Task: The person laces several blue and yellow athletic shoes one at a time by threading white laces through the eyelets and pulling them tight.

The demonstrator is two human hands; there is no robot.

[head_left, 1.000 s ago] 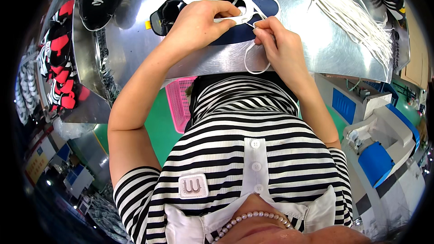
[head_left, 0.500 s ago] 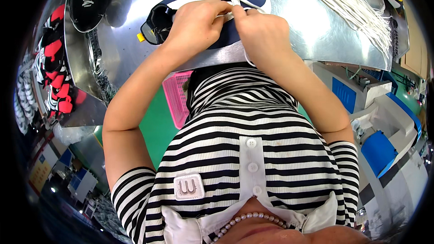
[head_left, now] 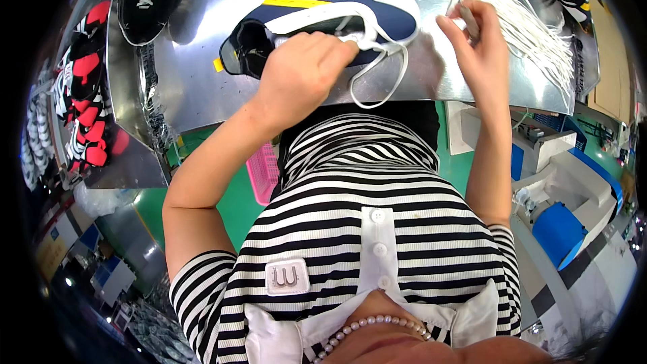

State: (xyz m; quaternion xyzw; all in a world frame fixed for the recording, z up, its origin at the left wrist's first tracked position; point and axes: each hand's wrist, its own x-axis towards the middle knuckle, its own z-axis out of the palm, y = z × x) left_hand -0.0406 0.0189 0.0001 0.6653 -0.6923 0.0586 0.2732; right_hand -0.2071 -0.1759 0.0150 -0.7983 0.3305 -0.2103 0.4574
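Note:
A navy and white sneaker (head_left: 394,13) with a yellow stripe lies on its side on the metal table, its dark collar toward the left. A white shoelace (head_left: 403,67) runs through its throat and hangs in a loose loop over the near side. My left hand (head_left: 300,74) is closed at the throat, pinching the lace against the shoe; its fingertips are partly hidden. Off to the right, my right hand (head_left: 482,44) is raised beside a bundle of white laces (head_left: 515,17). Its fingers are curled round a small greyish thing that I cannot make out.
The shiny metal table (head_left: 202,87) curves around my front. A black shoe (head_left: 151,0) lies at its far left, with red and black shoe pieces (head_left: 87,118) beyond. Below stands a pink basket (head_left: 261,175). Grey and blue equipment (head_left: 563,209) is at the right.
My right hand has left the sneaker and moved right, toward the lace bundle. The lace loop now hangs loose. My left hand stays at the throat, slightly lower.

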